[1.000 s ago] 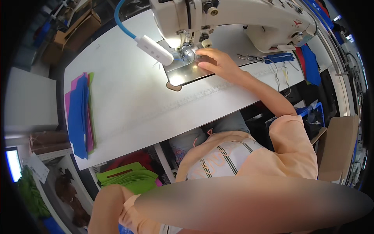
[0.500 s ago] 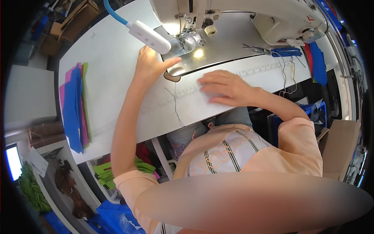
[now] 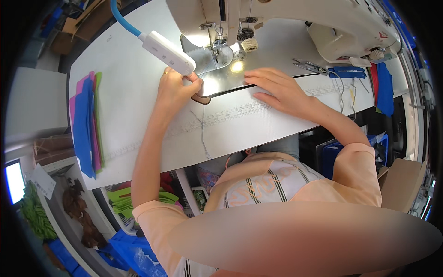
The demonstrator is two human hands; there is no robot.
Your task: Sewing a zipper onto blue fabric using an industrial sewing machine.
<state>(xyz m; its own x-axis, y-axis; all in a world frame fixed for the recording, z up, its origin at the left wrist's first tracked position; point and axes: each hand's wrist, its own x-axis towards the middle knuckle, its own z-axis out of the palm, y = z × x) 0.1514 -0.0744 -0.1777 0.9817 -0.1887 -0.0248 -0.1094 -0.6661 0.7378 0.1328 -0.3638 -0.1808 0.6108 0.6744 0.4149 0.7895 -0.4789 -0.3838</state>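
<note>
My left hand is at the left edge of the sewing machine's metal bed, partly under a white lamp head. Its thumb and forefinger are pressed together; whatever is between them, if anything, is too small to make out. Beside the thumb a brown-rimmed rounded corner shows at the bed's edge. My right hand lies open, fingers stretched over the bed's front edge. Between and beyond both hands are the needle and presser foot area of the cream sewing machine.
A printed ruler runs along the white table, with a grey thread across it. Blue, pink and green fabric pieces lie at the left. Thread snips and a blue strip sit at the right.
My left thumb has closed against the forefinger, from spread before. My right hand has moved forward and right, from above the ruler onto the metal bed's edge. The view has shifted slightly.
</note>
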